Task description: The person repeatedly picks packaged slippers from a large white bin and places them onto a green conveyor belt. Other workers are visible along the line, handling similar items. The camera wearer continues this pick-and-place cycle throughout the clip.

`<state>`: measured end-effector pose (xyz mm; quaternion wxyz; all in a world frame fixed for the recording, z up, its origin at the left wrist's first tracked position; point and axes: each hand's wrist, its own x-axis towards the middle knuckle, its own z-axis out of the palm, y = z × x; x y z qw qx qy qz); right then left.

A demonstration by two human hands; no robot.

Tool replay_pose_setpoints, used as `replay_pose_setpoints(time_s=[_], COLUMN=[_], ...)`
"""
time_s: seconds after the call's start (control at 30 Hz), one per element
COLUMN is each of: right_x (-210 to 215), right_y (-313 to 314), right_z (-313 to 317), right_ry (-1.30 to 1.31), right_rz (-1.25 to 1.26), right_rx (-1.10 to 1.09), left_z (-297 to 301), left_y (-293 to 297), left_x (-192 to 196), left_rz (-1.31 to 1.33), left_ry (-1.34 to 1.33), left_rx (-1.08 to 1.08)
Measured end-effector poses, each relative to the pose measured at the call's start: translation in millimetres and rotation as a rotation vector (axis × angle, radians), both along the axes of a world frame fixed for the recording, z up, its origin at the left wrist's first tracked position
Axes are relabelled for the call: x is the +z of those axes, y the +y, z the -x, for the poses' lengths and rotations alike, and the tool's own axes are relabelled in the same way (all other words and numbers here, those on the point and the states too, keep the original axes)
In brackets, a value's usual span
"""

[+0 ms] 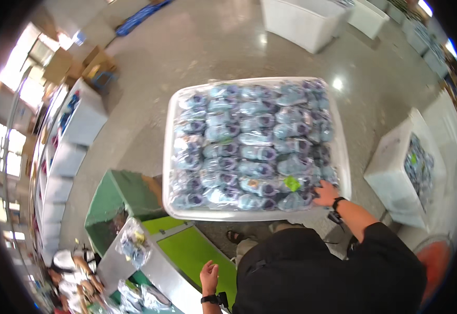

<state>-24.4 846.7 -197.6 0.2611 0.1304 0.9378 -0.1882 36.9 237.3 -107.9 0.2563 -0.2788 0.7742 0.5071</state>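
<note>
In front of me stands a big white bin (167, 152) filled with rows of light-blue shoes (256, 137), each wrapped in clear plastic. My right hand (325, 193) reaches over the near right corner, its fingers spread on a bagged shoe (295, 201) and the one beside it. A bright green tag (292, 183) lies on the bags just left of that hand. My left hand (209, 276) hangs over a green conveyor belt (200, 256), its fingers loosely curled and nothing visible in them.
A green box (129, 191) and a metal ledge with a bagged shoe (134, 245) stand at left. Another person (74, 275) sits lower left near more bagged shoes. White bins stand at right (390, 167), at the back (304, 23) and along the left (84, 118).
</note>
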Motion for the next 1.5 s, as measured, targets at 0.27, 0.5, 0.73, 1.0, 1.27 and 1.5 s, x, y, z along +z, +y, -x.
replay_pose_setpoints(time_s=[0.27,0.5,0.73,1.0,1.27,1.5], right_x=[-44,-32,49,79,25,52], right_y=[23,-88,-278,-341,-314,-329], right_z=[-6,1,42,2,-49,-17], right_ry=[0.479,0.425,0.550,0.342,0.109,-0.060], right_rz=[0.090,0.167,0.302,0.363,0.298,0.430], right_rx=[-0.427,-0.221,0.232,0.030,-0.005,0.057], left_z=[-35,-100,-175,-205,-217,-169], left_y=[-107,-258,-413,-486,-487,-446], left_x=[-20,-51,-74,-81,-113,-64], left_rz=[0.129,0.408,0.487,0.187,-0.150,0.304], left_ry=[0.125,0.165,0.264,0.042,0.052,0.377], left_rx=[0.156,0.372,0.800,1.209,1.304,1.029])
